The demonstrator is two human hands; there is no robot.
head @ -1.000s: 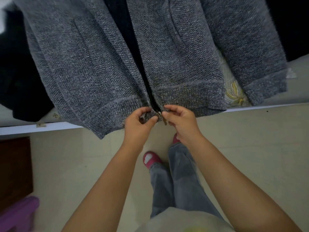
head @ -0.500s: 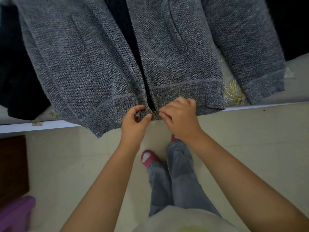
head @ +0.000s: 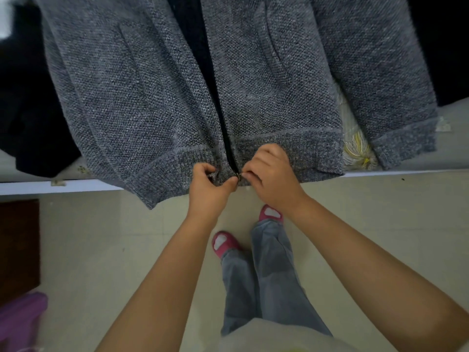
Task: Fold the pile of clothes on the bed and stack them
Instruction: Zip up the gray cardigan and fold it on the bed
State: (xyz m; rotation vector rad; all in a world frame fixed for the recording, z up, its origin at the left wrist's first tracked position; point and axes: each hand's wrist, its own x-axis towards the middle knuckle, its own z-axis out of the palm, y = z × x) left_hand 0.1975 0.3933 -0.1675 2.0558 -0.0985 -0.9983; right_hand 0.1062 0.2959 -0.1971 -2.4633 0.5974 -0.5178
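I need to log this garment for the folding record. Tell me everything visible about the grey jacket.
The grey jacket is a coarse, heathered knit with ribbed hem and cuffs, slanted pockets and a dark zipper. It lies front-up on the bed, open, its hem overhanging the edge. The left hand and right hand pinch the zipper's bottom ends.

The grey cardigan [head: 157,97] runs off the top edge; curled fingers [head: 250,171] hide its zipper end.
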